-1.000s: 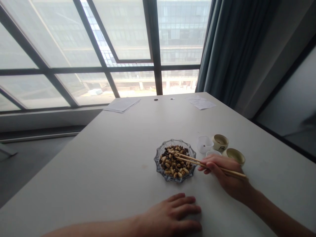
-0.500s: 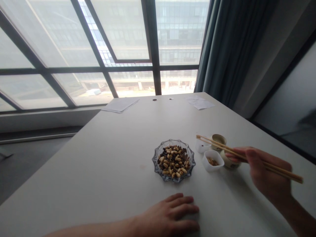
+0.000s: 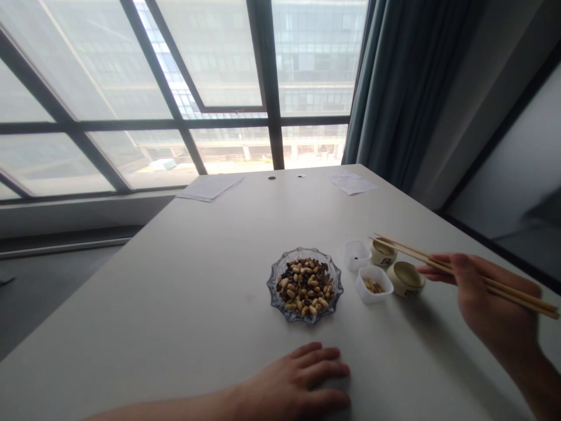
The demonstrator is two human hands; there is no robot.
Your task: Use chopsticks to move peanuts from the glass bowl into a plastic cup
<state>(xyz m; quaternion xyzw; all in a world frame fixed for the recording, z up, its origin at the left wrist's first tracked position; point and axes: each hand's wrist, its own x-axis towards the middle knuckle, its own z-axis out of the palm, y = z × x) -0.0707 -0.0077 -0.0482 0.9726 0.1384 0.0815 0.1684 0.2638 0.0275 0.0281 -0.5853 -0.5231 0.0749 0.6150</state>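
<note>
My right hand [image 3: 495, 298] grips a pair of wooden chopsticks [image 3: 464, 273], their tips slightly apart over the farther ceramic cup [image 3: 384, 255]. Nothing shows between the tips. A second ceramic cup [image 3: 407, 280] stands beside it, near my fingers. Left of the cups are two white plastic tubs: the nearer tub [image 3: 374, 292] holds several brown pieces, and the farther tub [image 3: 356, 255] has a small dark piece in it. My left hand [image 3: 302, 380] rests flat on the table, fingers spread, below a scalloped glass bowl [image 3: 276, 301] filled with peanuts [image 3: 309, 286] and darker bits.
The white table [image 3: 184, 304] runs back to the window. A stack of paper [image 3: 210, 188] lies at its far left, and another sheet [image 3: 354, 182] at the far right. Two round holes sit near the far edge. A dark curtain [image 3: 394, 99] hangs at the right.
My right hand and the chopsticks have moved right, from over the farther white tub to over the farther cup, uncovering the nearer cup. My left hand stays in place.
</note>
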